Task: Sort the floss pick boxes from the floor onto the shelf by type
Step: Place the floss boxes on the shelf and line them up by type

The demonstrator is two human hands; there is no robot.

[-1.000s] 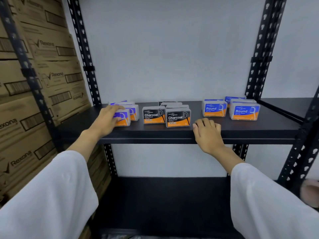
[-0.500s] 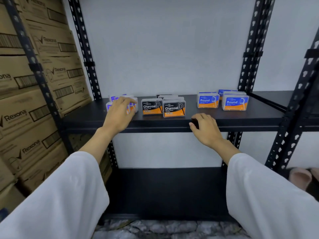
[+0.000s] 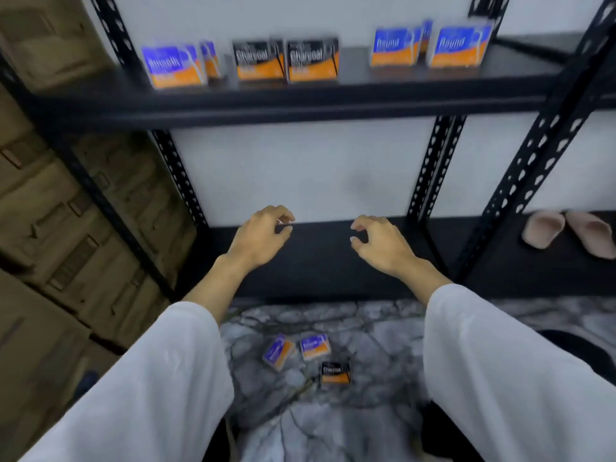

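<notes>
Hands (image 3: pixel 256 240) empty above floor boxes (image 3: pixel 313 346)

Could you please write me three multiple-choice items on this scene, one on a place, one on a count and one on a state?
1. Where do the pink slippers lie?
A. on the floor
B. on the bottom shelf, at the right
C. on the upper shelf

2. How many floss pick boxes lie on the floor?
A. three
B. one
C. five

3. What do the hands hold?
A. a box each
B. one box in the left
C. nothing

Key: 1 B, they rest on the black board; 2 A, two blue boxes and a black Charcoal box; 3 C, left hand and right hand hang empty, fingers curled.
</notes>
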